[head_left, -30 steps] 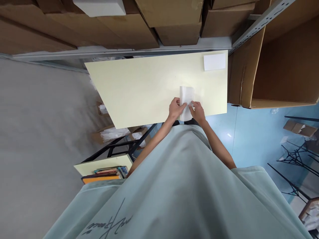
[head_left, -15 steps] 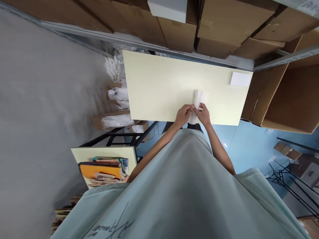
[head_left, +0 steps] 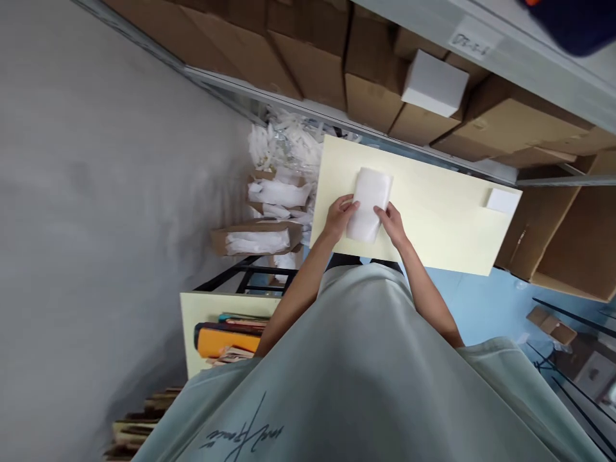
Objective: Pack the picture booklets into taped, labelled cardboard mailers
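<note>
A flat white packing sleeve (head_left: 369,199), soft and foam-like, lies or is held just over the cream tabletop (head_left: 443,224). Its broad face is turned up. My left hand (head_left: 341,217) grips its left edge, thumb on top and fingers partly hidden underneath. At the lower right edge, my right hand (head_left: 391,223) pinches it the same way. Whether anything is inside the sleeve I cannot tell.
A small white card (head_left: 501,200) lies at the tabletop's right end. Cardboard boxes (head_left: 375,102) line the shelf beyond, with an open carton (head_left: 572,244) at right. White packing material (head_left: 257,242) fills boxes at left. Books and an orange folder (head_left: 226,342) rest on a lower board.
The white sleeve has gone from a narrow, edge-on shape to lying broad and flat. My hands have moved apart to its two sides. The view has shifted, and the tabletop appears further right.
</note>
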The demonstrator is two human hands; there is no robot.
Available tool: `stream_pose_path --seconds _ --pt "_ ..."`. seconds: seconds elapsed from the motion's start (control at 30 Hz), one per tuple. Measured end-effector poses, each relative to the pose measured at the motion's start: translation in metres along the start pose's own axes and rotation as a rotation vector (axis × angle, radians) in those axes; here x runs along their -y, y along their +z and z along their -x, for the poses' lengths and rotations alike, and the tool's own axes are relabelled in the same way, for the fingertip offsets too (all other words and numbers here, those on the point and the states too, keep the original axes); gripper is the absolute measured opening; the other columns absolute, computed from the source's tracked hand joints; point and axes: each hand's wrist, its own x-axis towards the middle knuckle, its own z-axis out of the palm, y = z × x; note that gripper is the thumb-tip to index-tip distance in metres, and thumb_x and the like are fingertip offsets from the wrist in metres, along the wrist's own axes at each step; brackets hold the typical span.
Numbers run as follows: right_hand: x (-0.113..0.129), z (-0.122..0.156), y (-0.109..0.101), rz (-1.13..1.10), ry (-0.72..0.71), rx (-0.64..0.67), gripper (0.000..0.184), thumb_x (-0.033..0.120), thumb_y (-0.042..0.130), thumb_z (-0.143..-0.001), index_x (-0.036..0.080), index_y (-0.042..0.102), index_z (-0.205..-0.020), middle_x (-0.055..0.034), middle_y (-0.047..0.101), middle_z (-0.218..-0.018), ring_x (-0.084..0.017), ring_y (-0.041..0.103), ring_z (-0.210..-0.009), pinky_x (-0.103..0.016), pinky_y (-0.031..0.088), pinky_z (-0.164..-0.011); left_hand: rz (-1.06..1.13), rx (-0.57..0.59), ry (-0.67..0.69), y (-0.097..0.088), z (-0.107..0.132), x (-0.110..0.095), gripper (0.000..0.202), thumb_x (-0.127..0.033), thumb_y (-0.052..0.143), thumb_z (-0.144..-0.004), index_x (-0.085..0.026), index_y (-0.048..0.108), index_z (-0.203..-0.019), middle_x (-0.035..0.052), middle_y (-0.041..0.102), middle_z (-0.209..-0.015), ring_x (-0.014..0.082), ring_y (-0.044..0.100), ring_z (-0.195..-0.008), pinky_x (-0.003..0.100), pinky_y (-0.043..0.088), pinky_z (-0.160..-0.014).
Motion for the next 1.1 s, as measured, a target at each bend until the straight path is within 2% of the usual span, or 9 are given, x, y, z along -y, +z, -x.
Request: stream_pose_path --seconds 0.1,0.2,0.37,0.47,0.57,0.67,0.83,0.97,1.1 --pt "0.011 -0.042 0.046 0.095 -0.051 0.045 0.050 0.069 0.081 -0.088 0.026 0.075 -0.111 -0.0053 0.083 -0.114 -0.025 0.075 -0.104 -0.039 0.064 -0.099 0.032 -0.097 0.076 -0.040 -0.034 -0.032 0.059 -0.050 0.105 -0.075 -0.023 0.074 -0.117 0.0085 0.086 -0.105 0.0311 0.084 -0.109 0.043 0.065 -0.100" --pt "0.014 -0.077 0.072 0.263 -0.043 0.024 0.041 0.065 0.080 -0.090 0.026 0.072 -0.098 -0.0039 0.079 -0.104 -0.023 0.072 -0.094 -0.039 0.064 -0.097 0.002 -0.141 0.083 -0.057 -0.069 -0.048 0.047 -0.032 0.101 -0.077 -0.024 0.073 -0.114 0.0057 0.085 -0.101 0.0287 0.083 -0.102 0.040 0.065 -0.095" --pt "0.008 -0.100 0.082 0.406 0.004 -0.071 0.033 0.057 0.071 -0.098 0.024 0.073 -0.100 -0.0073 0.083 -0.110 -0.025 0.074 -0.094 -0.040 0.065 -0.097 -0.164 -0.253 0.063 -0.045 -0.099 -0.044 0.031 -0.015 0.086 -0.079 -0.022 0.074 -0.106 0.0070 0.083 -0.102 0.0289 0.082 -0.104 0.041 0.066 -0.101" --pt "0.002 -0.101 0.081 0.445 0.028 -0.119 0.033 0.050 0.075 -0.097 0.023 0.077 -0.116 -0.0110 0.085 -0.120 -0.027 0.077 -0.103 -0.043 0.067 -0.103 -0.261 -0.316 0.083 -0.038 -0.098 -0.036 0.028 -0.016 0.082 -0.081 -0.022 0.074 -0.108 0.0099 0.082 -0.103 0.0340 0.082 -0.113 0.048 0.064 -0.113" --pt "0.005 -0.092 0.073 0.458 0.008 -0.158 0.043 0.046 0.077 -0.098 0.021 0.076 -0.133 -0.0157 0.083 -0.134 -0.028 0.080 -0.108 -0.046 0.067 -0.109 -0.278 -0.375 0.163 -0.036 -0.087 -0.036 0.034 -0.017 0.083 -0.081 -0.022 0.075 -0.114 0.0146 0.083 -0.126 0.0351 0.077 -0.135 0.052 0.055 -0.131" --pt "0.021 -0.071 0.056 0.425 -0.080 -0.128 0.050 0.051 0.075 -0.102 0.021 0.073 -0.143 -0.0169 0.081 -0.142 -0.028 0.081 -0.115 -0.046 0.067 -0.111 -0.220 -0.399 0.229 -0.034 -0.063 -0.043 0.037 -0.015 0.081 -0.084 -0.023 0.075 -0.119 0.0164 0.080 -0.142 0.0324 0.073 -0.144 0.049 0.052 -0.135" --pt "0.053 -0.020 0.023 0.344 -0.247 0.034 0.057 0.065 0.069 -0.102 0.024 0.072 -0.141 -0.0125 0.084 -0.133 -0.028 0.082 -0.116 -0.049 0.069 -0.111 -0.141 -0.416 0.336 -0.025 0.011 -0.062 0.032 -0.014 0.078 -0.090 -0.023 0.078 -0.121 0.0153 0.082 -0.138 0.0328 0.078 -0.138 0.051 0.058 -0.127" --pt "0.061 0.015 0.011 0.321 -0.323 0.195 0.059 0.069 0.070 -0.097 0.024 0.074 -0.134 -0.0121 0.085 -0.127 -0.027 0.083 -0.110 -0.050 0.070 -0.105 -0.048 -0.507 0.467 -0.023 0.093 -0.059 0.029 -0.017 0.078 -0.094 -0.024 0.079 -0.123 0.0123 0.086 -0.130 0.0293 0.081 -0.130 0.048 0.062 -0.123" --pt "0.053 0.051 0.032 0.300 -0.363 0.425 0.058 0.071 0.073 -0.096 0.025 0.076 -0.132 -0.0108 0.086 -0.125 -0.026 0.083 -0.111 -0.047 0.072 -0.101 0.051 -0.663 0.556 -0.030 0.198 -0.027 0.029 -0.025 0.081 -0.098 -0.024 0.080 -0.126 0.0110 0.087 -0.125 0.0285 0.082 -0.126 0.049 0.063 -0.122"
